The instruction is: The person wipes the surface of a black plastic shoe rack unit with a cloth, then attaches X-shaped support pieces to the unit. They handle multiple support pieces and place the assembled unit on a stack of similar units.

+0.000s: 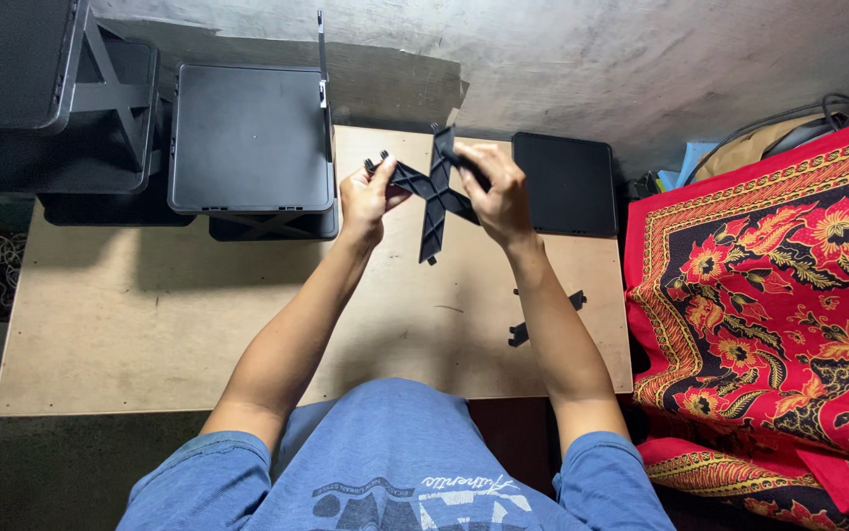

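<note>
Nearest to the camera is the person's blue shirt, and both bare forearms reach from it over the wooden tabletop (149, 334). On the tabletop, near the right forearm, lies a second black cross piece (545, 317), partly hidden by the arm. Farther out, both hands hold a black plastic cross-shaped brace (433, 195) lifted above the tabletop, about in the middle of it. The left hand (365, 202) has its grip closed on the left arm of the brace, with thumb and fingers pinching the end. The right hand (499, 192) has its grip closed on the upper right arm of the brace. Just right of the right hand, a flat black square panel (567, 184) lies on the tabletop. At the far left stand black boxes (247, 138), stacked one over another. On the right side a red cloth with flowers (778, 285) lies beside the tabletop.
</note>
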